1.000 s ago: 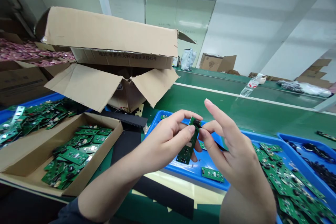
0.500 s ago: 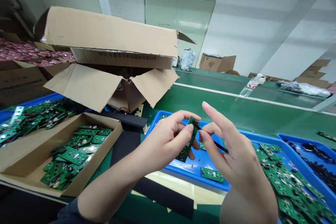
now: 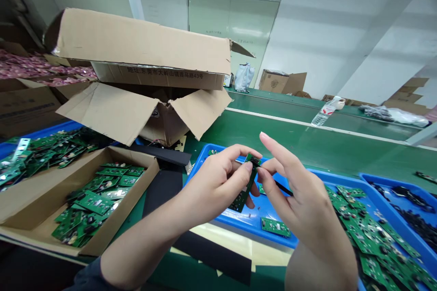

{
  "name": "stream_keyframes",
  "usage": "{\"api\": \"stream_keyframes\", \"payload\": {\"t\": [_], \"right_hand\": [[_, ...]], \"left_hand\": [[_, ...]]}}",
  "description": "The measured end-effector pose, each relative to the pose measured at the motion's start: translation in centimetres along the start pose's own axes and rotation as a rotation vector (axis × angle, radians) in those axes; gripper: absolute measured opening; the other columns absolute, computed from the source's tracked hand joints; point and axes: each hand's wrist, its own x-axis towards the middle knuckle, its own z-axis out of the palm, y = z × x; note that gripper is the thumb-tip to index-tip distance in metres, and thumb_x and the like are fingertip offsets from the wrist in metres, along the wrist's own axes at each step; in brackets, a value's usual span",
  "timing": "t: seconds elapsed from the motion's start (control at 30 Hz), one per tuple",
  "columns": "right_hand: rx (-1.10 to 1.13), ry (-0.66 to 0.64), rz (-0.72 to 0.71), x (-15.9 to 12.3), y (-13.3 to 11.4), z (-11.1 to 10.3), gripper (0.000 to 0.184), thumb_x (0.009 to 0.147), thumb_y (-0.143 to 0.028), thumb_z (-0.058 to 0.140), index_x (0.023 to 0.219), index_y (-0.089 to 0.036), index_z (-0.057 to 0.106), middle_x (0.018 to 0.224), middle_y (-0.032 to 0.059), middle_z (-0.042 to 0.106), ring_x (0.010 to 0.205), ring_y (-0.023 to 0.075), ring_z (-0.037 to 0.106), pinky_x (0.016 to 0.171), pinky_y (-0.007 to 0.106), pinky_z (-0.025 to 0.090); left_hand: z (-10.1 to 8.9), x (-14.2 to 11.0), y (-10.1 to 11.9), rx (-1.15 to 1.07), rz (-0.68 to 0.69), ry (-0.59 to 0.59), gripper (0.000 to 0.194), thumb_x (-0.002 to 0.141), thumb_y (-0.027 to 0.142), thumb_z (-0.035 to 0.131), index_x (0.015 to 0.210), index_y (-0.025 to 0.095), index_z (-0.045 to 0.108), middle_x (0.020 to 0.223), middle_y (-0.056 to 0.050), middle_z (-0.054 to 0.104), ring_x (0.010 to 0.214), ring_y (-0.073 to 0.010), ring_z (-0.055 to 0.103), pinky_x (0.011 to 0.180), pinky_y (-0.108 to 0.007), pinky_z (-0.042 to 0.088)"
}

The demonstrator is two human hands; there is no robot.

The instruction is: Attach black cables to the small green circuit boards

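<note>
My left hand [image 3: 218, 182] pinches a small green circuit board [image 3: 246, 187], held upright above a blue tray [image 3: 221, 218]. My right hand [image 3: 300, 200] meets the board's top edge, its thumb and a finger closed on a thin black part [image 3: 280, 186] pressed against the board, while its forefinger sticks up straight. A single loose board [image 3: 276, 226] lies in the tray under my hands.
A shallow cardboard box [image 3: 41, 191] of green boards sits at left, with more boards behind it. An open carton [image 3: 143, 77] stands at the back. Blue trays at right hold green boards [image 3: 372, 236] and black parts [image 3: 413, 204]. A plastic bottle [image 3: 326, 111] lies on the green conveyor.
Both hands have shifted slightly left with the board; my right forefinger has moved a little left. The grips are unchanged.
</note>
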Motion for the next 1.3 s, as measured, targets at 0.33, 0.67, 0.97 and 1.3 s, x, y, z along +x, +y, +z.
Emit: {"api": "stream_keyframes", "payload": {"t": [0.33, 0.67, 0.97, 1.3], "right_hand": [[-0.063, 0.046, 0.007, 0.24, -0.05, 0.08, 0.055, 0.092, -0.011, 0.048, 0.144, -0.023, 0.034, 0.079, -0.0009, 0.060, 0.068, 0.0093, 0.056, 0.064, 0.024, 0.047], [-0.156, 0.095, -0.031, 0.15, 0.26, -0.42, 0.047, 0.092, -0.011, 0.050, 0.138, -0.019, 0.043, 0.085, 0.0015, 0.063, 0.071, 0.0109, 0.058, 0.068, 0.024, 0.048], [-0.186, 0.145, -0.089, 0.50, 0.44, -0.59, 0.041, 0.091, -0.010, 0.051, 0.132, -0.015, 0.049, 0.085, 0.0031, 0.065, 0.074, 0.0119, 0.061, 0.065, 0.023, 0.049], [-0.107, 0.168, -0.132, 0.52, 0.20, -0.84, 0.028, 0.086, -0.006, 0.057, 0.112, -0.016, 0.060, 0.091, 0.0046, 0.068, 0.080, 0.0131, 0.063, 0.071, 0.026, 0.052]], "left_hand": [[0.22, 0.26, 0.01, -0.001, 0.019, 0.029, 0.021, 0.093, 0.033, 0.043, 0.104, 0.015, 0.049, 0.072, -0.003, 0.059, 0.058, -0.0136, 0.059, 0.050, -0.027, 0.052], [0.04, 0.51, -0.03, -0.029, 0.012, -0.030, 0.023, 0.094, 0.034, 0.042, 0.107, 0.016, 0.048, 0.063, 0.000, 0.056, 0.051, -0.0115, 0.057, 0.045, -0.020, 0.045], [0.14, 0.15, 0.30, -0.010, 0.043, -0.042, 0.025, 0.096, 0.034, 0.039, 0.108, 0.014, 0.049, 0.061, 0.002, 0.055, 0.048, -0.0098, 0.056, 0.045, -0.018, 0.043], [0.16, -0.14, 0.34, -0.021, 0.060, -0.001, 0.024, 0.095, 0.037, 0.042, 0.099, 0.014, 0.051, 0.059, 0.002, 0.055, 0.046, -0.0085, 0.053, 0.042, -0.016, 0.043]]}}
